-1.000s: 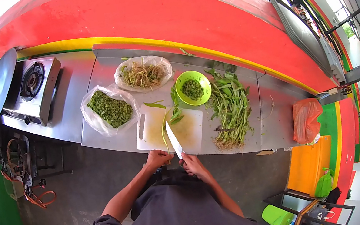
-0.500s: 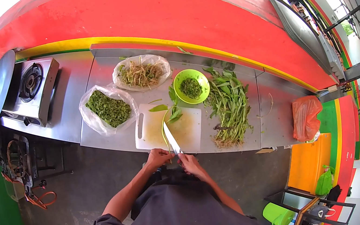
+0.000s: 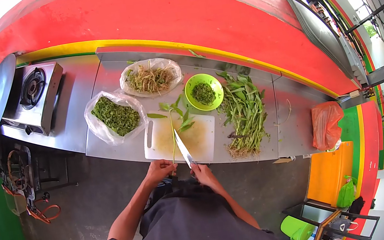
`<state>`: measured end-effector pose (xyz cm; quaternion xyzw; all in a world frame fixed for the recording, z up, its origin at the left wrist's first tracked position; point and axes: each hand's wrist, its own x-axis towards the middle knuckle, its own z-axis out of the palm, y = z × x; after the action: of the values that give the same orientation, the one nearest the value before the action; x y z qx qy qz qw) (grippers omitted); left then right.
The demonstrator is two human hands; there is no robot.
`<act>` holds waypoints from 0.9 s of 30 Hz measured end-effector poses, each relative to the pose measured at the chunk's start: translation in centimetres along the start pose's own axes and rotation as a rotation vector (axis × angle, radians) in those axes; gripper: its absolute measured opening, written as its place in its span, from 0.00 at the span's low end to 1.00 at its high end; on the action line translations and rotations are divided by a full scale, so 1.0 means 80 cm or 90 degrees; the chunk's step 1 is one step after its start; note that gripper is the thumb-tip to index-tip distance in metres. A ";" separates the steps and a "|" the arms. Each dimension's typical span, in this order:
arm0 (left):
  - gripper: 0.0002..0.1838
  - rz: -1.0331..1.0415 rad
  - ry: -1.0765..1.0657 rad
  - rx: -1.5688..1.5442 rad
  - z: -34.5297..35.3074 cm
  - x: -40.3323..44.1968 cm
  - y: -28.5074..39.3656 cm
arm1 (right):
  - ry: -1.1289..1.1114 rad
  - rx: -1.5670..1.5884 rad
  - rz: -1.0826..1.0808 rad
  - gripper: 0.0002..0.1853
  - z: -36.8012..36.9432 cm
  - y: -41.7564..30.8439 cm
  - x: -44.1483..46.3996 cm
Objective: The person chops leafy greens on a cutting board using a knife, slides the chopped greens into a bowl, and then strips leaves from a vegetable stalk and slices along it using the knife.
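Observation:
My left hand (image 3: 160,169) pinches the lower end of a long green leafy stem (image 3: 172,132), which lies over the white cutting board (image 3: 201,149). Its leaves spread past the board's far edge. In my right hand (image 3: 203,172) is a knife (image 3: 184,147), its blade pointing away from me over the board, close beside the stem. A bright green bowl (image 3: 219,99) of chopped greens stands behind the board. To the right lies a pile of leafy stems with roots (image 3: 245,111). On the left, a clear plastic bag (image 3: 95,121) holds chopped greens.
Cut-off roots (image 3: 150,79) lie in another plastic bag at the back of the steel counter (image 3: 79,82). A gas stove (image 3: 40,96) stands at the left, an orange bag (image 3: 327,124) at the right end. A red wall (image 3: 145,14) runs behind.
My left hand has shifted slightly left with the stem, and the stem now lies straighter, its leaves turned. My right hand and the knife have hardly moved.

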<state>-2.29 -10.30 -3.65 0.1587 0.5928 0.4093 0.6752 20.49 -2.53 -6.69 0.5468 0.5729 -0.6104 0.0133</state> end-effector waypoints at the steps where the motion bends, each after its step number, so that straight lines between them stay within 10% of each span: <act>1: 0.14 0.013 0.000 -0.006 -0.007 -0.002 -0.002 | -0.002 -0.001 0.000 0.24 -0.003 -0.006 -0.005; 27: 0.22 0.226 0.074 0.492 -0.024 0.067 -0.017 | -0.115 0.284 0.137 0.26 -0.026 -0.014 -0.025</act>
<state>-3.76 -7.67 -8.68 0.4759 0.7033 0.2755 0.4506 21.94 -1.85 -3.99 0.5371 0.3594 -0.7631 0.0083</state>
